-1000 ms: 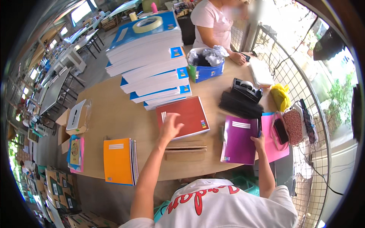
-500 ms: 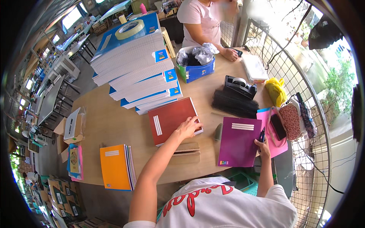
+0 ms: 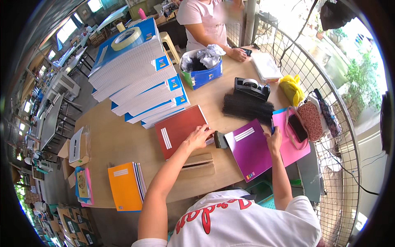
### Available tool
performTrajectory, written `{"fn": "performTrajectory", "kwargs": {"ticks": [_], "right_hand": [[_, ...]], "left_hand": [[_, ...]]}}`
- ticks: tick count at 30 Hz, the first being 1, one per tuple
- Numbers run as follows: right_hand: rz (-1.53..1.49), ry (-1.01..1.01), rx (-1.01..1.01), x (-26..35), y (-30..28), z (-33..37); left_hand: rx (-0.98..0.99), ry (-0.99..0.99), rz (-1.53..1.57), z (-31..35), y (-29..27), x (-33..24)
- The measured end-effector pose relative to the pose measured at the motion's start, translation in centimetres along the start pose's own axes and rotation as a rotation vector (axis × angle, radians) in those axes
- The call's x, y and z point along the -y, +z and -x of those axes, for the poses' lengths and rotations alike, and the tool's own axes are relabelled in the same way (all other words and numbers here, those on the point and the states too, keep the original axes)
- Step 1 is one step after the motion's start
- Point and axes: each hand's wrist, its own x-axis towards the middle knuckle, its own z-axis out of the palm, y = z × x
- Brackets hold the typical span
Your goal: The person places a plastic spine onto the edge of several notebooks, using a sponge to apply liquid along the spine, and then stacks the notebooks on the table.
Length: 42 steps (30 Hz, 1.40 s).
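My left hand (image 3: 199,138) lies at the right edge of a red-brown spiral notebook (image 3: 177,132), its fingers curled over that edge. My right hand (image 3: 274,140) is closed at the right side of a purple notebook (image 3: 249,154), which is tilted on the near right of the table. A slim blue and dark hand tool (image 3: 272,126) juts up from the same hand; its kind is hard to make out. Touching or close to the purple notebook's left edge is a dark grey block (image 3: 221,140). A slotted wooden piece (image 3: 198,164) lies below my left hand.
Tall stacks of blue notebooks (image 3: 135,88) bear a tape roll (image 3: 126,38). Orange notebooks (image 3: 124,187) lie near left. Black spiral coils (image 3: 247,108), a tape dispenser (image 3: 252,88), a blue bin (image 3: 205,77) and a pink folder (image 3: 290,133) stand rightward. Another person (image 3: 205,24) sits opposite.
The purple notebook has turned, its top swinging left, and my right hand has moved up along its edge. More of the grey block shows now. My left hand stays at the red-brown notebook.
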Motion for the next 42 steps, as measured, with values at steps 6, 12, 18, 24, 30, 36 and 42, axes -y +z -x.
{"fn": "performTrajectory", "kwargs": {"ticks": [6, 12, 18, 24, 30, 36, 42], "right_hand": [[-0.363, -0.189, 0.166, 7.3, -1.2, 3.2], [-0.361, -0.275, 0.442, 14.2, 8.2, 6.3], [-0.562, -0.308, 0.116, 14.5, 6.4, 1.4], [-0.693, -0.076, 0.241, 17.7, 4.8, 1.2], [0.093, -0.459, 0.262, 13.3, 4.4, 2.6], [0.262, -0.417, 0.089, 11.5, 5.2, 3.8], [-1.129, 0.644, 1.042, 24.8, 8.6, 1.0]], "left_hand": [[0.024, -0.026, -0.101, -0.2, -0.8, -2.5], [0.022, -0.032, -0.115, -0.8, 0.3, -2.3], [-0.003, -0.027, -0.049, -0.4, -0.4, -1.8], [-0.028, -0.037, -0.01, 0.4, -0.2, -1.5], [-0.036, -0.101, 0.11, 0.4, -1.2, -2.0], [-0.563, -0.312, 0.511, 2.6, -1.5, 0.2], [-0.779, -0.061, 0.396, 5.0, -2.8, -1.5]]}}
